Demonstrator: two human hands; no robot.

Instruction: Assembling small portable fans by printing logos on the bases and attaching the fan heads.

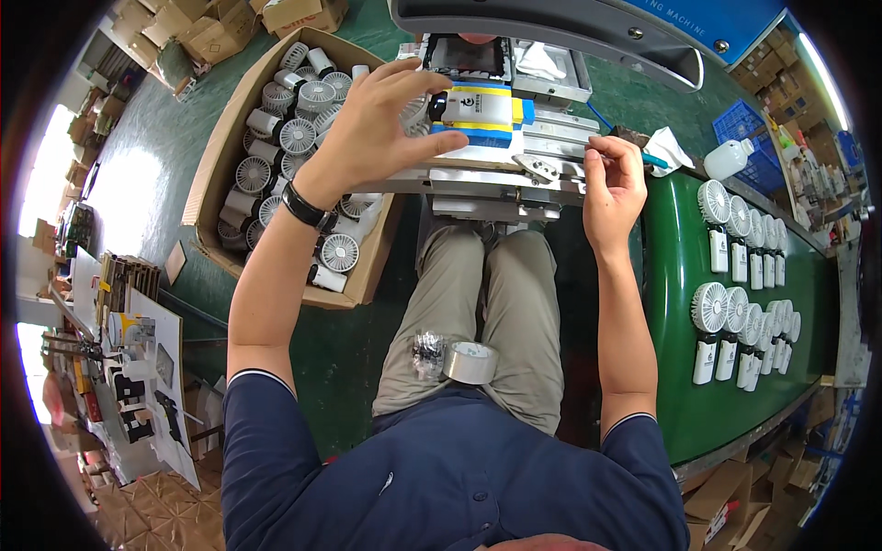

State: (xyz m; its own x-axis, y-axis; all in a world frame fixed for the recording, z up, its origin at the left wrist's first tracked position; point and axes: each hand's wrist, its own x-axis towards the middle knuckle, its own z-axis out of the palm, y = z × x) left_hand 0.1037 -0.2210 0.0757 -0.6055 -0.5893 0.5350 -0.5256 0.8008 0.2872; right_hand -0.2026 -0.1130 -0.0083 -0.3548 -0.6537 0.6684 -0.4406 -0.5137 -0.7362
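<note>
A white handheld fan handle (473, 108) with a dark mark and a black neck lies in a blue-and-yellow fixture (496, 138) on the metal machine bed. My left hand (390, 124) reaches over its left end, thumb and forefinger spread wide on either side of the black neck; the fan head is partly hidden behind that hand. At the right end of the metal slide (560, 138), my right hand (616, 188) has its fingers curled, with thumb and forefinger tips close together. Whatever is between them is too small to make out.
A carton (381, 262) full of white fans stands left. Rows of fans (726, 321) lie on the green table (680, 395) at right. Nearby are a white bottle (729, 160) and a blue crate (738, 124). A tape roll (470, 363) rests on my lap. A grey machine bar (551, 32) hangs overhead.
</note>
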